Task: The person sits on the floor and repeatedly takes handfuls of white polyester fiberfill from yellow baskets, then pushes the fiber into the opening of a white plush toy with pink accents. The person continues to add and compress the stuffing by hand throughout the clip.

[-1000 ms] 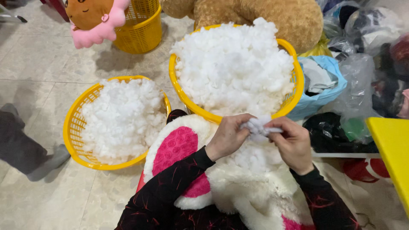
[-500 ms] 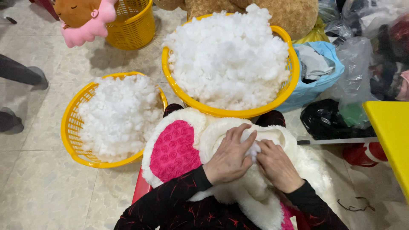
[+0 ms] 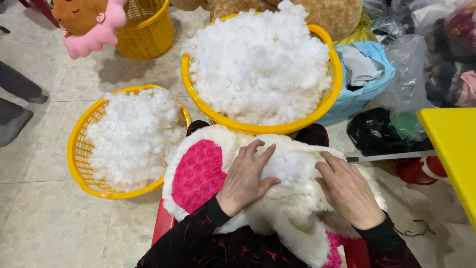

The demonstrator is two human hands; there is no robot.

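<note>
Looks like the stuffing stage: both hands are flat on a white plush toy [image 3: 277,208] with a pink patch, which lies across the person's lap. The left hand [image 3: 245,181] presses down with fingers spread, not gripping anything, and the right hand [image 3: 349,191] is also open, palm down on the fur. Between them sits a wad of white fibre filling [image 3: 287,166], seemingly being pushed into the toy's opening. I'd guess the next move needs another handful of filling, so a reach forward.

Containers: a big yellow basket [image 3: 332,94] straight ahead, heaped well over its rim with filling. A second yellow basket [image 3: 79,164] to the left, roughly full of the same stuff. A smaller yellow basket [image 3: 148,34] at the top left, contents hard to tell. A blue bag [image 3: 364,92] with cloth inside sits right of the big basket.
</note>
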